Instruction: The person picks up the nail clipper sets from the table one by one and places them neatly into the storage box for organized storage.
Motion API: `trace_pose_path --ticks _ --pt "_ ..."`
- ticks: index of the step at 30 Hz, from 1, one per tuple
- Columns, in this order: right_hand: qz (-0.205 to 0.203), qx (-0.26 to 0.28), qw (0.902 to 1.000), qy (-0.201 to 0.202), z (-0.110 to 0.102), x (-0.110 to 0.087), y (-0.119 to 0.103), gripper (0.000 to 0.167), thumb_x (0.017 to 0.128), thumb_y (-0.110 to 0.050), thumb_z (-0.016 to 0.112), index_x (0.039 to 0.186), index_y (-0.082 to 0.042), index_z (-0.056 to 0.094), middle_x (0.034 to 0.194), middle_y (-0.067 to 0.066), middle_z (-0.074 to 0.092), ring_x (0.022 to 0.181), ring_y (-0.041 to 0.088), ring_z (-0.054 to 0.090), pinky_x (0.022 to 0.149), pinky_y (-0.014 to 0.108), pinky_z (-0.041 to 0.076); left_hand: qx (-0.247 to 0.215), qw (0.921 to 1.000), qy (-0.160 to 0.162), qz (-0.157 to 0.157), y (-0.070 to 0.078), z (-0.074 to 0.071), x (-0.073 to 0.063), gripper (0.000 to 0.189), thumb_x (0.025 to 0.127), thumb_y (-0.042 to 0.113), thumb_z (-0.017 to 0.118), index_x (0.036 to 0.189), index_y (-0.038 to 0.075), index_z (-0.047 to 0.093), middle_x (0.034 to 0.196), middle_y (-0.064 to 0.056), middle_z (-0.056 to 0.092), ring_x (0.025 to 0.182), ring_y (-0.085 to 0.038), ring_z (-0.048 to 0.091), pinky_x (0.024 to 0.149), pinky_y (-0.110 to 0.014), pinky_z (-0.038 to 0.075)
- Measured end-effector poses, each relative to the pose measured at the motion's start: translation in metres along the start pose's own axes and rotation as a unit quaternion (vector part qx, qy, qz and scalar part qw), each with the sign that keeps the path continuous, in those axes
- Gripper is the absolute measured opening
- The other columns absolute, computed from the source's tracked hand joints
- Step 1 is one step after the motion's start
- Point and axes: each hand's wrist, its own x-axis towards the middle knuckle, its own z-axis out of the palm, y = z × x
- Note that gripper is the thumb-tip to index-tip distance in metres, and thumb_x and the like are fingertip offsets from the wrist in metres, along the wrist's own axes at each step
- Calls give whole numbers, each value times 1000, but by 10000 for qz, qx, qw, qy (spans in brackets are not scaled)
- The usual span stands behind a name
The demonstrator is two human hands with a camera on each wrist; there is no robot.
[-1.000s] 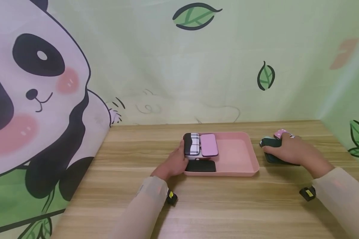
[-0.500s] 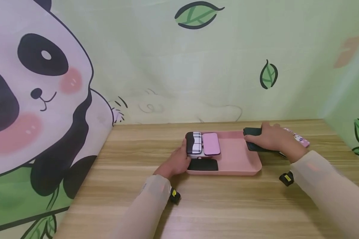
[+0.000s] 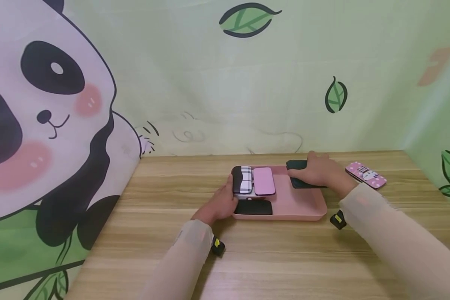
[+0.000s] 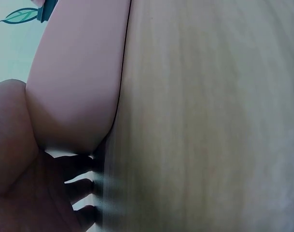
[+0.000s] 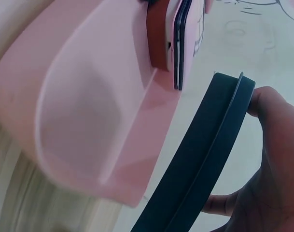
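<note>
- We have the left hand (image 3: 215,204) at the left end of the pink tray (image 3: 296,217), palm on the outer wall. Fingers apart and loose, not curled round the rim that we can see. Reads to us as a brace against the tray sliding.
- Right hand (image 3: 320,171) is clamped on the dark green case (image 5: 199,152): thumb near one end, other fingers mostly hidden. Held from above, which likely leaves the underside free.
- In the head view that case overlaps the tray's far right part. Right wrist view puts it apart from the tray wall; we judge it raised, not resting.
- Left half of the tray is loaded: plaid case (image 3: 243,180) and plain pink case (image 3: 264,181) side by side, on top of something pale (image 3: 243,196) we can't identify. Stacking probably saves floor area.
- Black case (image 3: 253,207) lies lengthwise along the near wall, a fit that seems to suit its long shape.
- Patterned pink case (image 3: 366,174) lies askew on the table (image 3: 285,258), right of the tray, untouched, within easy reach of the right hand.
</note>
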Motion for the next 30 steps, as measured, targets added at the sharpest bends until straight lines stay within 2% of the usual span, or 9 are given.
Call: trace_pose_path --ticks 8,15,18,26,30 --pt "2 63 10000 -6 9 8 -17 120 75 -90 43 144 6 30 123 30 54 102 42 57 86 58 52 -83 10000 22 30 1 -1 -3 75 103 23 40 161 10 -5 165 -12 24 150 -25 27 123 -42 22" --pt "256 122 9996 72 17 12 -29 113 80 -80 52 148 6 26 125 34 43 107 48 49 91 65 47 -9 9999 45 95 3 -1 -3 75 103 23 41 161 8 -3 164 -13 26 150 -27 27 123 -42 22" --pt "319 75 9994 127 22 14 -31 109 81 -77 54 148 5 26 122 33 40 106 49 48 90 65 47 -2 9999 39 128 3 -1 -3 75 103 24 41 161 8 -3 165 -13 25 150 -26 27 123 -41 22" --pt "410 -208 9989 103 31 23 -34 112 79 -79 53 149 4 25 120 34 40 102 49 50 89 63 49 42 9998 77 188 1 0 -2 75 103 23 40 161 6 -3 165 -13 26 150 -26 27 123 -41 21" --pt "373 -401 9985 -81 33 26 -37 113 79 -80 53 149 5 28 123 35 42 104 48 50 92 63 47 30 9999 37 157 -1 0 -3 75 103 23 41 161 7 -4 165 -12 25 150 -24 28 123 -40 22"
